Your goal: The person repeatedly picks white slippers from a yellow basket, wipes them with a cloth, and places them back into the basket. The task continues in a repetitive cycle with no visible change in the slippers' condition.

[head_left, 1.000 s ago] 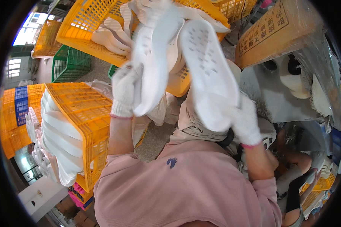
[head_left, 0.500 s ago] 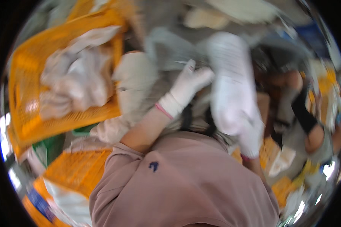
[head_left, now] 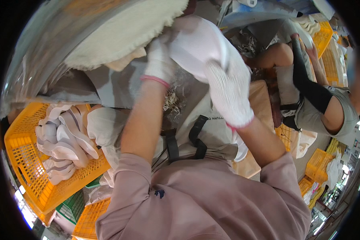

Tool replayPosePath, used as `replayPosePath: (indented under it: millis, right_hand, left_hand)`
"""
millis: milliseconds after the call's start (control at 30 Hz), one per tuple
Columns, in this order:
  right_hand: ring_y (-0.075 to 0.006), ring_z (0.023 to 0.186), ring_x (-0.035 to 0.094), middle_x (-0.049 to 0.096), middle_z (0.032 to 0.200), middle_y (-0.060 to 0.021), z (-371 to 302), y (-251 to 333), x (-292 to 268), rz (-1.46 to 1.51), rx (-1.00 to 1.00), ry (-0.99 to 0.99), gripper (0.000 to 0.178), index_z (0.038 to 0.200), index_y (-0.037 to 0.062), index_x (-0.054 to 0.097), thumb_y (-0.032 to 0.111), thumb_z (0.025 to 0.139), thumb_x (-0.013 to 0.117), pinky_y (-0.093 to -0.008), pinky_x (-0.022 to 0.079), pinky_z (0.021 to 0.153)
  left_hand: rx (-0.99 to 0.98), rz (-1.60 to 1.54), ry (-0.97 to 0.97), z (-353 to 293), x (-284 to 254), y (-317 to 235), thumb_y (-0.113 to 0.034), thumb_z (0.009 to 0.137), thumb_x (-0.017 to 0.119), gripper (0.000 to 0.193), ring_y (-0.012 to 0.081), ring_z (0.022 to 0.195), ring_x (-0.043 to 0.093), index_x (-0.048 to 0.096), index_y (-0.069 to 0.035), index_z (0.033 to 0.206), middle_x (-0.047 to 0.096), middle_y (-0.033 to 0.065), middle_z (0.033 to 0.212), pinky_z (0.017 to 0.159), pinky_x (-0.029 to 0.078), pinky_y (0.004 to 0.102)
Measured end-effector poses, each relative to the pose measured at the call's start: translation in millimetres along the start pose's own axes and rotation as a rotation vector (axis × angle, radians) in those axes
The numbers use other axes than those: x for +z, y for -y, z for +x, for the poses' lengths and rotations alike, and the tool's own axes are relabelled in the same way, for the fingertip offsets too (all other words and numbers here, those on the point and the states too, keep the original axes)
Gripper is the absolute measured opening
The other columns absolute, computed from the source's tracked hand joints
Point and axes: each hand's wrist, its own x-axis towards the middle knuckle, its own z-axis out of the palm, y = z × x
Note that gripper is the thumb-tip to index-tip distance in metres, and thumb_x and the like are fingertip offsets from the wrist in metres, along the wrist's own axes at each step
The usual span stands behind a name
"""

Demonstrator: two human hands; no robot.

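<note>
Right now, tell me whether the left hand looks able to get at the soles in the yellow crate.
Probably yes: the soles lie uncovered in the open yellow crate, though a beige trouser leg sits partly between and the left hand is up at another white sole.

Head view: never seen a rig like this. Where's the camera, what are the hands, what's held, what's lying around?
No robot here: these are a person's own hands in white knit gloves. The camera is a wide fisheye worn on the head, looking down, so edges bend and picture left is the person's left.

The right hand grips a white curved piece; the left hand is at its left edge, too blurred to tell its grip.

Beyond the left hand is a cream fuzzy-edged pad. Pale shreds lie below the hands. At left, a yellow crate holds white soles. The black sleeve at right belongs to another person.
</note>
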Motion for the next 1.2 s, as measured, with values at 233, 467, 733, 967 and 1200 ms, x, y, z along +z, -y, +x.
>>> replayPosePath:
  millis: [233, 467, 733, 967, 1200]
  right_hand:
    - [-0.0421, 0.08, 0.072, 0.075, 0.094, -0.0217, 68, -44, 56, 0.202, 0.099, 0.05, 0.021, 0.09, 0.0012, 0.074, 0.018, 0.092, 0.063, -0.0474, 0.059, 0.073]
    - [-0.0427, 0.089, 0.072, 0.073, 0.09, -0.0222, 87, -75, 82, -0.091, 0.014, 0.107, 0.024, 0.097, 0.0058, 0.077, 0.025, 0.09, 0.064, -0.0478, 0.058, 0.081]
    - [-0.027, 0.091, 0.073, 0.076, 0.103, -0.0094, 100, -50, 68, -0.027, 0.066, 0.326, 0.027, 0.117, 0.0129, 0.078, 0.02, 0.096, 0.063, -0.0342, 0.056, 0.085]
    - [-0.0213, 0.131, 0.061, 0.059, 0.148, -0.0193, 0, 18, 1, 0.539, 0.523, 0.163, 0.087, 0.158, -0.0119, 0.038, 0.021, 0.09, 0.08, -0.0347, 0.049, 0.111]
    - [-0.0485, 0.123, 0.065, 0.064, 0.134, -0.0336, 34, -67, 53, -0.16, 0.045, -0.091, 0.084, 0.15, -0.0063, 0.047, 0.021, 0.077, 0.079, -0.0447, 0.053, 0.108]
  left_hand:
    - [0.308, 1.422, -0.275, -28, -109, -71, -0.06, 0.094, 0.071, 0.074, 0.0236, 0.13, 0.064, 0.071, 0.004, 0.131, 0.072, 0.0203, 0.134, 0.102, 0.051, 0.0378]
    - [0.254, 0.917, 0.011, -111, -100, -58, -0.016, 0.095, 0.078, 0.06, 0.0197, 0.11, 0.072, 0.055, 0.005, 0.146, 0.074, 0.0135, 0.123, 0.097, 0.057, 0.035]
    - [0.192, 0.387, 0.043, -131, -39, -12, -0.008, 0.096, 0.075, 0.033, 0.0136, 0.093, 0.069, 0.067, 0.002, 0.127, 0.074, 0.0044, 0.112, 0.083, 0.056, 0.028]
    - [0.354, 0.009, -0.187, -54, 12, 31, -0.016, 0.097, 0.077, 0.028, 0.0159, 0.087, 0.068, 0.069, 0.003, 0.116, 0.072, 0.0056, 0.103, 0.075, 0.055, 0.0311]
    - [0.065, 0.181, -0.111, 17, -7, 1, -0.043, 0.101, 0.072, 0.045, 0.0223, 0.109, 0.067, 0.072, -0.002, 0.119, 0.072, 0.0094, 0.116, 0.095, 0.054, 0.0413]
